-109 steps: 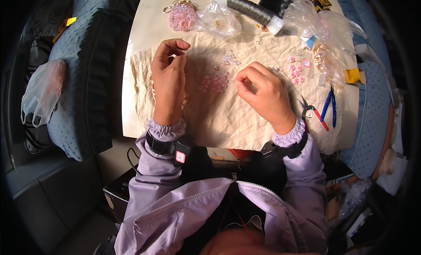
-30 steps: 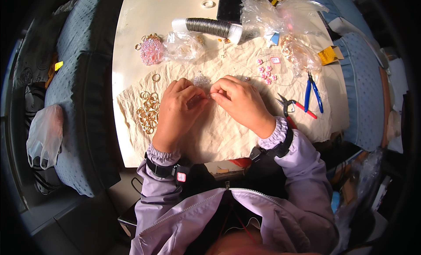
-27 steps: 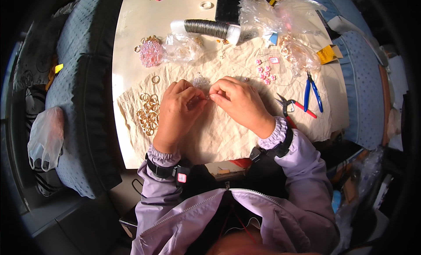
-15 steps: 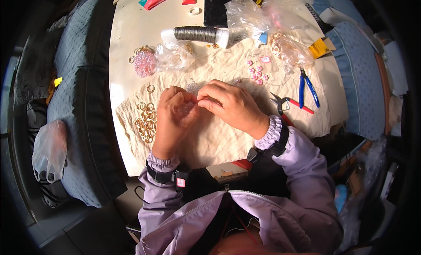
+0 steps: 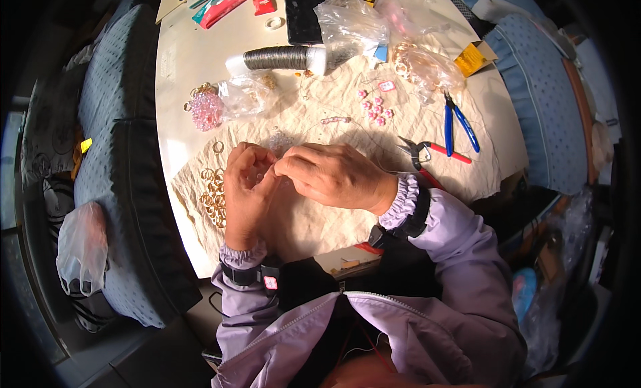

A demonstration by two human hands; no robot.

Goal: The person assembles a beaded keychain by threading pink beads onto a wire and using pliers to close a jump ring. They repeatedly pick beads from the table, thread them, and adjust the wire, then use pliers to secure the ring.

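My left hand (image 5: pixel 246 191) and my right hand (image 5: pixel 337 176) meet over the cloth, fingertips pinched together. What they pinch is too small to make out; a few clear specks show by my left fingers. Just beyond them, a short row of pink and pale beads (image 5: pixel 335 120) sits on a thin wire or thread that curves across the cloth. A small heap of clear beads (image 5: pixel 279 142) lies past my fingertips. Left of my left hand are several gold rings (image 5: pixel 214 200), with a single ring (image 5: pixel 218 147) apart. Pink flower-like beads (image 5: pixel 376 111) lie farther right.
On the right lie blue-handled pliers (image 5: pixel 461 125) and red-handled cutters (image 5: pixel 427 151). Farther back are a spool of dark wire (image 5: pixel 275 57), a cluster of pink beads (image 5: pixel 204 109), plastic bags (image 5: pixel 350 26) and a yellow box (image 5: pixel 475 58). Wrinkled beige cloth (image 5: pixel 320 229) covers part of the table.
The view has shifted a little. My hands have moved slightly left and nearer to me, still pinched together. The row of beads on the wire now shows beyond my right hand.
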